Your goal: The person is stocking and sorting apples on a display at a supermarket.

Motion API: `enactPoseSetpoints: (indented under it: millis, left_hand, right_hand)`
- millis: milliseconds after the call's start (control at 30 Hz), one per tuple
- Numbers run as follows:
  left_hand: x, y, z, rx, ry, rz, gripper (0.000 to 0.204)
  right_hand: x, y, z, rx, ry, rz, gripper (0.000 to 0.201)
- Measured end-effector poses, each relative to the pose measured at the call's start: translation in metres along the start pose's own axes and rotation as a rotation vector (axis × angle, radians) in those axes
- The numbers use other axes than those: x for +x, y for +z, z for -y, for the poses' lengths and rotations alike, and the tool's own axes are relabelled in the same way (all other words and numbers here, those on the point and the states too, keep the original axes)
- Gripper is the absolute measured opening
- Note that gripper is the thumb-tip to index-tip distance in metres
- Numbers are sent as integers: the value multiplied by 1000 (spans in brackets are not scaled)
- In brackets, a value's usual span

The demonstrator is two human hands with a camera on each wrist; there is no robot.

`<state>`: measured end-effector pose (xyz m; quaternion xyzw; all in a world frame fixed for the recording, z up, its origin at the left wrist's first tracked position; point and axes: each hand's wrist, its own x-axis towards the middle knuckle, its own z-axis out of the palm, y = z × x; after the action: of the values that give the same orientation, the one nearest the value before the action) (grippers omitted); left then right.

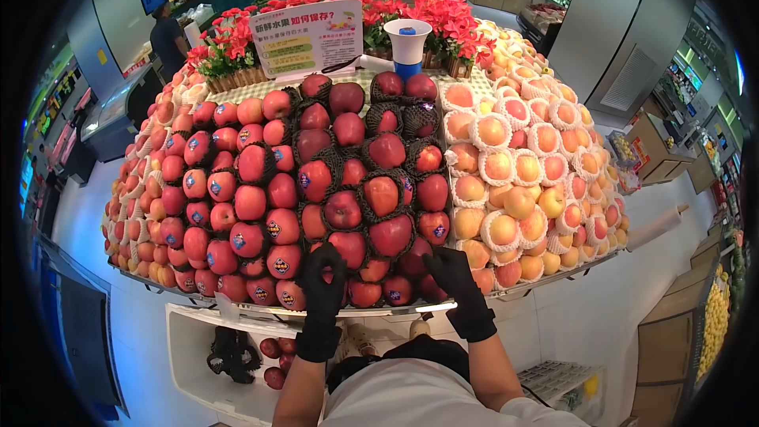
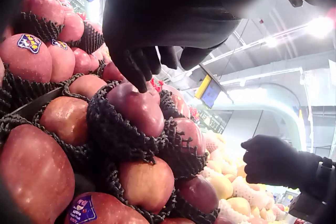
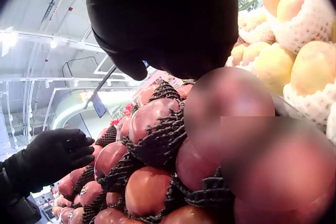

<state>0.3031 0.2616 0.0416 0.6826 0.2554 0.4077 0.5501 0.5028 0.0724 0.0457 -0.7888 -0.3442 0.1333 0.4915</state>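
Note:
My left hand (image 1: 322, 285), in a black glove, is over the front rows of the red apple display, its fingers loosely bent. In the left wrist view its fingertips come right at the top of a dark red apple (image 2: 135, 108) in a black foam net (image 2: 113, 134). My right hand (image 1: 460, 285), also gloved, is over the front edge farther right, fingers loosely curled and nothing seen in them. Dark red apples (image 1: 415, 257) lie just beside it. In the right wrist view its palm side is mostly hidden in shadow.
Pale fruit in white nets (image 1: 506, 229) is heaped at the right. Below the display's front edge, a white bin (image 1: 175, 348) holds black nets (image 1: 231, 354) and several red apples (image 1: 274, 378). A sign (image 1: 308, 35), a white cup (image 1: 407, 43) and red flowers (image 1: 451, 20) stand behind.

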Motion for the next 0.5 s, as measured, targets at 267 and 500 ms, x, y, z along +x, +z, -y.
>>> enactPoseSetpoints:
  millis: [267, 500]
  left_hand:
    - [24, 16, -54, 519, 288, 44, 38]
    - [43, 53, -19, 587, 323, 108, 66]
  right_hand:
    - [37, 9, 46, 74, -86, -27, 68]
    - [88, 16, 83, -147, -395, -51, 95]
